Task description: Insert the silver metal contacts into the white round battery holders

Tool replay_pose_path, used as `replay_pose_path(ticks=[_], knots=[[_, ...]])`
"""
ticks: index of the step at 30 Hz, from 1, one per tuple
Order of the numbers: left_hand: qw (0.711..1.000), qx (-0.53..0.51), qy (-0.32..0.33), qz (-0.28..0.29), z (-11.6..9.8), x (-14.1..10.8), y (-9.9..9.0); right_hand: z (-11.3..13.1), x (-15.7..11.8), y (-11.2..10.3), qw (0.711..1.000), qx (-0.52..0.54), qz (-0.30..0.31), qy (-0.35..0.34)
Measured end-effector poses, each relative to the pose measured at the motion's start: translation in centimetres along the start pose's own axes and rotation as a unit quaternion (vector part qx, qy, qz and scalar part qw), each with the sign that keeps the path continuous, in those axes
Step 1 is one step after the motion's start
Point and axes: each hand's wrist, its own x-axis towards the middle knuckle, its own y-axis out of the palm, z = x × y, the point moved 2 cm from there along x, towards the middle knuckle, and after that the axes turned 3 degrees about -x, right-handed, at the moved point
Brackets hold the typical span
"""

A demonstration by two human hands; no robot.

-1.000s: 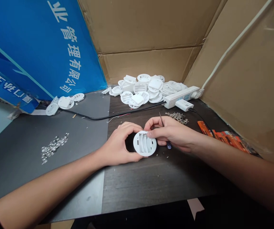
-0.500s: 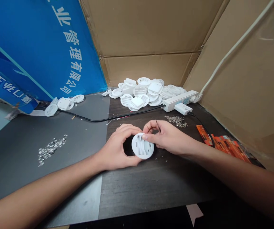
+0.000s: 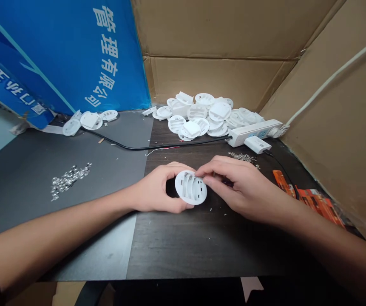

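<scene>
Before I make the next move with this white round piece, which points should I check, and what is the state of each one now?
1. Left hand grips the white round piece by its rim: ok.
2. Open compartments face up toward the camera: ok.
3. Right hand has its fingertips at the piece's edge: ok.
4. Metal bits in the compartments are fully seated: cannot tell, too small.
5. Black cable lies away from both hands: ok.
6. Tabletop near the piece is free of scraps: not ok.

A white power strip (image 3: pixel 254 131) touches the dark tabletop (image 3: pixel 202 250).
</scene>
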Motion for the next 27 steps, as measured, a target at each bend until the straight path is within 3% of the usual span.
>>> replay_pose_path(ticks=[5, 8, 17, 27], knots=[[0.999, 0.002, 0.026, 0.02, -0.06, 0.02, -0.05, -0.37, -0.18, 0.72, 0.999, -0.017, -0.039, -0.021], [0.999, 0.007, 0.035, 0.019, -0.13, 0.05, 0.04, -0.21, -0.12, 0.7, 0.999, -0.009, -0.03, -0.016], [0.999, 0.018, 0.042, 0.003, 0.03, -0.09, 0.1, -0.24, 0.1, 0.26, 0.996, 0.054, -0.008, 0.068], [0.998, 0.046, 0.052, 0.008, 0.1, -0.06, 0.19, 0.13, -0.18, 0.36, 0.999, 0.01, -0.032, 0.02]])
